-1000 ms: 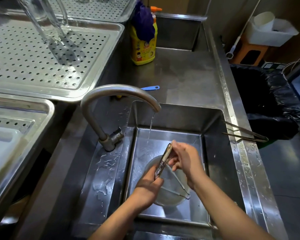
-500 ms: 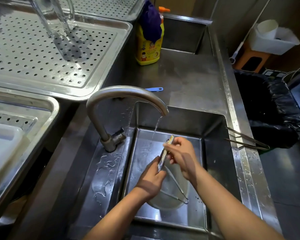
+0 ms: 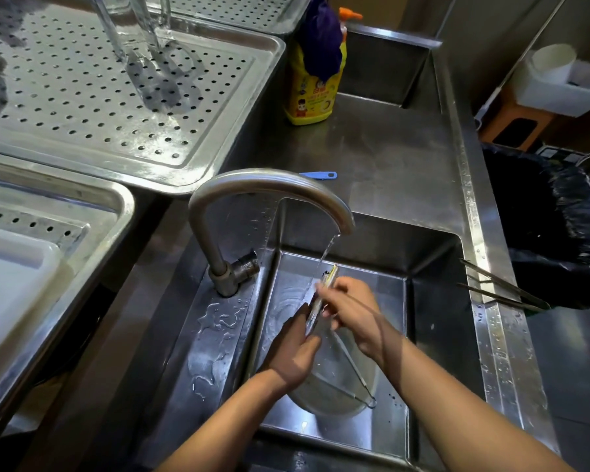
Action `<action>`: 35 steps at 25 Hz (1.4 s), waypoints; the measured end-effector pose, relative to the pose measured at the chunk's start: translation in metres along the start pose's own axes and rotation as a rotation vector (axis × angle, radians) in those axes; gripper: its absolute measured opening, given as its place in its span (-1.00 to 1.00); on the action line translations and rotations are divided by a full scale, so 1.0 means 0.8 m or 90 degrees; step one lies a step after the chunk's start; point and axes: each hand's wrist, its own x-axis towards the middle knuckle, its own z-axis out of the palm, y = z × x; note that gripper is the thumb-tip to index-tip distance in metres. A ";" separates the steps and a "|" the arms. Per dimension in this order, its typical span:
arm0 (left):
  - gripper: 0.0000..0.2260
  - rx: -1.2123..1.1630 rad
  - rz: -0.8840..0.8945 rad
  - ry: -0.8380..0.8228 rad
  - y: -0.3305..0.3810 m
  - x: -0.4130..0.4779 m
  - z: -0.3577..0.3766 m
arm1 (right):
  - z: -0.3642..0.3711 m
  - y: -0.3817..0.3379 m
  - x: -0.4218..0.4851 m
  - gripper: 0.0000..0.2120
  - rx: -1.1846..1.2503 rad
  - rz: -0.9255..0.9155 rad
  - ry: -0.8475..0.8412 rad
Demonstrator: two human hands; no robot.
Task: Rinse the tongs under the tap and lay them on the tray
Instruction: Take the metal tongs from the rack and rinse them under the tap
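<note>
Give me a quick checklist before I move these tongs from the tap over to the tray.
1. Water running from the tap: ok, stream visible.
2. Tongs under the stream: ok, their upper end meets it.
3. Grip: ok, left hand and right hand both hold them.
4. Tongs fully rinsed: cannot tell.
5. Free space on the perforated tray: ok, a glass jug stands at the back.
6. Path past the tap spout: ok, nothing else stands between.

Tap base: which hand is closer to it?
Left. The left hand grips the lower end of the tongs just right of the tap base. The right hand rubs the tongs from their far side, further right.
</note>
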 end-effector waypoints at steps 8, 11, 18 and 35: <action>-0.54 -0.008 -0.047 0.034 -0.011 0.002 -0.006 | 0.015 -0.016 0.016 -0.83 -0.034 0.001 -0.027; -0.53 -0.031 -0.060 0.042 -0.010 0.005 -0.005 | 0.010 -0.027 0.026 -0.80 0.027 -0.019 0.020; -0.48 -0.111 -0.111 0.057 -0.006 0.006 -0.005 | 0.007 -0.036 0.032 -0.74 0.050 -0.006 0.012; -0.43 -0.130 -0.033 0.046 0.007 0.016 -0.008 | 0.020 -0.026 0.019 -0.77 0.093 -0.041 0.023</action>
